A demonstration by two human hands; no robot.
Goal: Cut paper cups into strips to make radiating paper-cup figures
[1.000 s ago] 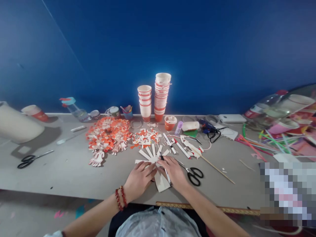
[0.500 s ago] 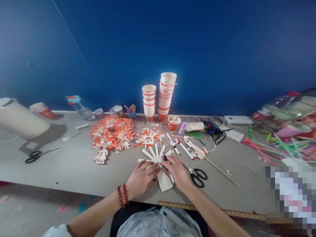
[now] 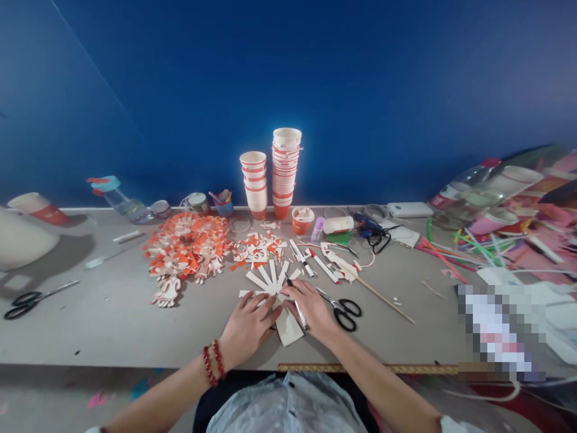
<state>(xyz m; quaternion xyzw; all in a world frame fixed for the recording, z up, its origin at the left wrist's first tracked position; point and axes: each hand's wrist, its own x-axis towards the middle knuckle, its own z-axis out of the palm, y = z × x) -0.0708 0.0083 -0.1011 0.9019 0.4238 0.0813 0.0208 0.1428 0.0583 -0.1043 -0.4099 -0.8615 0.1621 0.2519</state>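
A grey table [image 3: 112,325] carried cut paper strips [image 3: 270,282], an orange cutout heap [image 3: 189,246] at ten o'clock, and black scissors [image 3: 343,310] at three.

scissors [image 3: 343,311] right of paper strips [image 3: 269,279]

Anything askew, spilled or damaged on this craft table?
Nothing is spilled or damaged. The taller paper cup stack leans slightly; orange cutouts lie heaped. Both hands, left and right, press a cut white paper fan.

2 stacks of paper cups [image 3: 271,177], scissors [image 3: 345,311], orange cutouts [image 3: 187,246], table [image 3: 112,319].
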